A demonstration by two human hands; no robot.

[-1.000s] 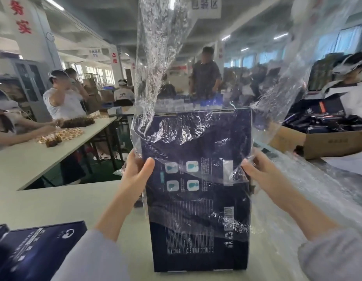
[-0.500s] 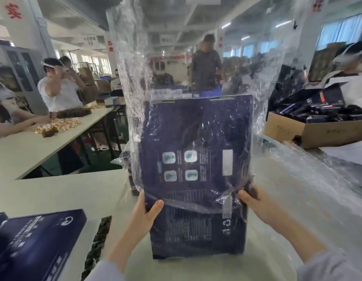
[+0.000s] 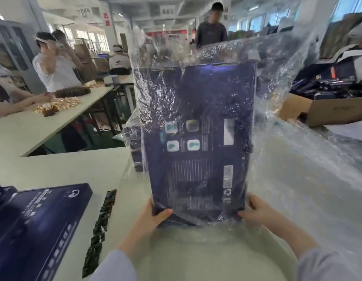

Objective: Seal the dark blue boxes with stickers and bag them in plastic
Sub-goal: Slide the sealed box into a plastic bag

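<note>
Gripping the dark blue box [image 3: 198, 138] upright inside its clear plastic bag [image 3: 277, 82], I clamp my left hand [image 3: 153, 218] and right hand [image 3: 257, 211] on its lower corners above the table [image 3: 74, 169].

Both hands now sit lower on the dark blue box [image 3: 200, 138]. The left hand [image 3: 153, 218] has slid from mid-height down to the bottom left corner, and the right hand [image 3: 257, 211] to the bottom right corner, thumbs on the printed face. The clear plastic bag [image 3: 277, 78], whose open edge crossed the middle of the box a second ago, now covers it down to the bottom edge. The bag's loose top, earlier tall, rises less above the box.
</note>
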